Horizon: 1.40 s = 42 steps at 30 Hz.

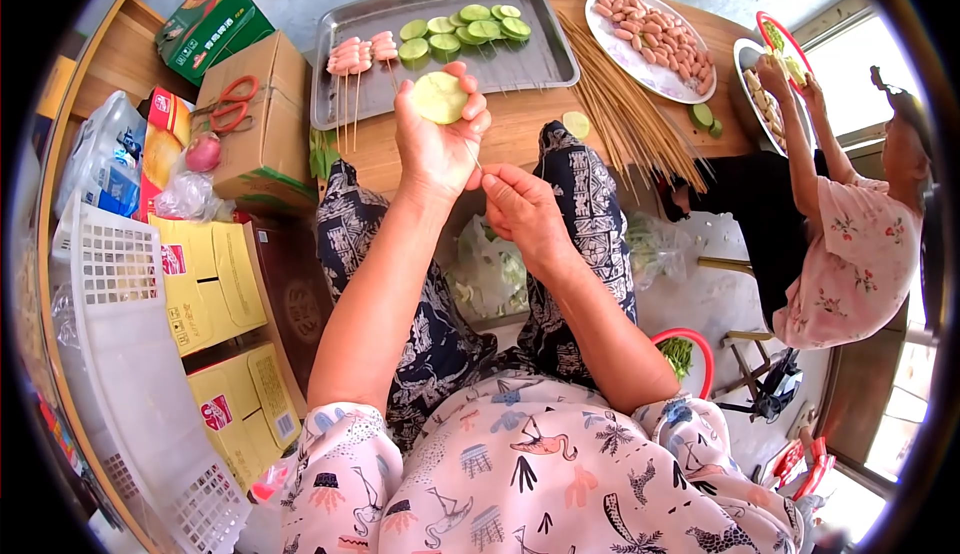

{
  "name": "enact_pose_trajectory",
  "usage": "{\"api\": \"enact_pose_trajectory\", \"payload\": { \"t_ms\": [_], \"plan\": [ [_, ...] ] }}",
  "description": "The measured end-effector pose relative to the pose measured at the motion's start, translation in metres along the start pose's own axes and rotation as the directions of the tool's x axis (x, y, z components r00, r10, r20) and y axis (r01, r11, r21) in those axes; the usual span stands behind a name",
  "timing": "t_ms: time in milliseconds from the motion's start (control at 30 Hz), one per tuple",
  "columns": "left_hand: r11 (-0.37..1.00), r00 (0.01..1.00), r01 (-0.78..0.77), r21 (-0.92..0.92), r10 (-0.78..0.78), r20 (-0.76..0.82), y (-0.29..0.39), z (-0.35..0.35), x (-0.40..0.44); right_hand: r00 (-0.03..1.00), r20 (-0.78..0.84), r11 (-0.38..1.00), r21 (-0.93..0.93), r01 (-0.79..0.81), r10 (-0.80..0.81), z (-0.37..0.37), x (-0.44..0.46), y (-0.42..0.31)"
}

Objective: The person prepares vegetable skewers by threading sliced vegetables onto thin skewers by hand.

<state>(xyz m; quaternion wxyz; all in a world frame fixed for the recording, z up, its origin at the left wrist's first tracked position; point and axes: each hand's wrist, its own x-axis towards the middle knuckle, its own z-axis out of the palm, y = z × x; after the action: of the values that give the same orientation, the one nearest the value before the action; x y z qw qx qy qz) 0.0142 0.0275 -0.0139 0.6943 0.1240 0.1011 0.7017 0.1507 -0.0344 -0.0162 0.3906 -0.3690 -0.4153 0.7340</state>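
My left hand (438, 149) is raised over the table's near edge, its fingers wrapped round a pale green vegetable slice (440, 98), which looks like zucchini. Below it, my right hand (528, 216) pinches the lower part of a thin bamboo skewer (473, 157) that runs up toward the slice; where its tip ends is hidden by the left hand. Behind my hands lies a metal tray (365, 19) with several skewered green slices (482, 29) and skewered pink sausages (350, 56). A bundle of bamboo skewers (620, 104) lies right of the tray.
At the back right, a white plate (593, 24) holds small sausages (650, 34). One loose slice (576, 124) lies near the table edge. A co-worker (850, 244) sits at right, handling a red-rimmed basket (768, 22). Scissors (233, 104) rest on a cardboard box (262, 124) at left.
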Motion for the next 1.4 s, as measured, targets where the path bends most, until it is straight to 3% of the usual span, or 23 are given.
{"api": "enact_pose_trajectory", "payload": {
  "t_ms": [1067,1233,1400],
  "plan": [
    [0.99,1.0,0.011,0.141,-0.012,-0.001,-0.0033,0.0046,-0.0037,0.994,-0.059,0.994,-0.073,0.085,-0.089,0.0013,0.0036,0.0051],
    [0.987,1.0,0.017,0.159,-0.018,0.004,-0.0052,0.0046,-0.0054,0.988,-0.08,0.981,-0.158,0.115,-0.129,-0.0011,0.005,0.0072],
    [0.954,1.0,-0.022,0.3,0.023,0.001,-0.0067,0.0019,-0.005,0.985,-0.093,0.975,-0.181,0.129,-0.148,-0.0013,0.0057,0.0073]
  ]
}}
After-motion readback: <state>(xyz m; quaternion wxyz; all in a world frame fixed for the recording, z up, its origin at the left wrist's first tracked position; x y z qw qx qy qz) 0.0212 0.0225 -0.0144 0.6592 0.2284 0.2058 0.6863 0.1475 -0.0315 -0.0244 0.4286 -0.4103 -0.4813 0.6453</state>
